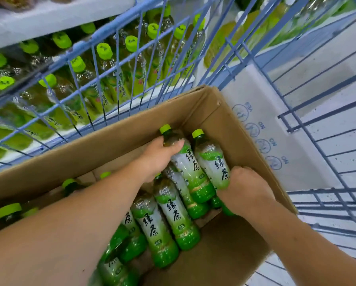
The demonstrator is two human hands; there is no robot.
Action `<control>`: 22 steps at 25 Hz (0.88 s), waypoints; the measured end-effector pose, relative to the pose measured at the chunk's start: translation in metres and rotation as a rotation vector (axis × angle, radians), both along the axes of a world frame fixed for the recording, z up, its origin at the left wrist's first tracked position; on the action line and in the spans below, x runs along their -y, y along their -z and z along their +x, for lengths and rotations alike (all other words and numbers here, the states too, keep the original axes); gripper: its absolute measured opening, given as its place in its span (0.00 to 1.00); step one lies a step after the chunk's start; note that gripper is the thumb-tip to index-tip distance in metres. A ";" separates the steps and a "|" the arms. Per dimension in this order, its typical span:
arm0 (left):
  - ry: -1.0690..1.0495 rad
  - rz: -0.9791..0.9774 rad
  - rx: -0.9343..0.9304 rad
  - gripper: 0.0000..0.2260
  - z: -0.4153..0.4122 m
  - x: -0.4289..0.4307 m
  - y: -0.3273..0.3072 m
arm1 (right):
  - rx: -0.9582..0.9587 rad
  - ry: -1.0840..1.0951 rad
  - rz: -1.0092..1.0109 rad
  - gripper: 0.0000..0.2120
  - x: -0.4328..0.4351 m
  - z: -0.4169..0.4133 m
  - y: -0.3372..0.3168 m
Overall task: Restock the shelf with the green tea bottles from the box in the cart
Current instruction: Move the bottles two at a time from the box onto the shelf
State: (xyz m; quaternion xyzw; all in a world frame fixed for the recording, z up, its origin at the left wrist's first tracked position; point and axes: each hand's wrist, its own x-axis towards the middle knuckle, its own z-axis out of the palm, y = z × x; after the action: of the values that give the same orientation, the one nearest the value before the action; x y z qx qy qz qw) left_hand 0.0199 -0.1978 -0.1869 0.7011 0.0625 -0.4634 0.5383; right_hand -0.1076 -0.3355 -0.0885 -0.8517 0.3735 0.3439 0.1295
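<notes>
Head view looks down into a cardboard box (111, 141) that stands inside a blue wire cart (119, 22). The left hand (159, 156) is closed round the shoulder of a green tea bottle (190, 168). Its thumb lies across the clear part just under the lime cap, and the other fingers curl beneath, out of sight. This bottle lies tilted, cap pointing away from the person and green base toward them. Touching it on the far side from the left palm lies a second green tea bottle (211, 159), and the right hand (246, 188) is curled round its lower end, knuckles up and fingertips hidden underneath. The back of the right hand sits close to the box's right wall. Below both grips, and nearer the person, loose bottles (173, 215) lie on their sides on the box floor, labels up. Outside the left forearm, more capped bottles (68, 183) show little but their lime tops, and how they stand cannot be told. Beyond the left hand, past the box's far wall and the cart mesh, shelf bottles (105, 58) stand in rows under a white shelf board (49, 19). Beyond the right hand, just outside the box wall, a white carton (253, 104) with round blue marks lies in the cart.
</notes>
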 end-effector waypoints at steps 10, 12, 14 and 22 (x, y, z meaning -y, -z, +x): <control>-0.027 -0.107 -0.094 0.23 -0.017 -0.056 -0.002 | 0.083 0.216 0.259 0.22 0.001 -0.002 0.038; -0.028 -0.073 -0.089 0.39 -0.018 -0.064 0.004 | 0.051 0.207 0.269 0.20 -0.001 -0.004 0.046; -0.015 -0.050 -0.086 0.44 -0.023 -0.069 0.005 | 0.045 0.244 0.305 0.19 -0.004 -0.004 0.053; 0.030 0.158 -0.005 0.36 -0.057 -0.076 0.010 | 0.083 0.330 0.385 0.20 -0.004 -0.009 0.063</control>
State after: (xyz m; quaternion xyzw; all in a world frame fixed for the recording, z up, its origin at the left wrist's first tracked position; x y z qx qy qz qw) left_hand -0.0368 -0.1216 -0.1968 0.7411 0.0894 -0.4668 0.4742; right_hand -0.1169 -0.3311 -0.1520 -0.7521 0.4295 0.3476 0.3591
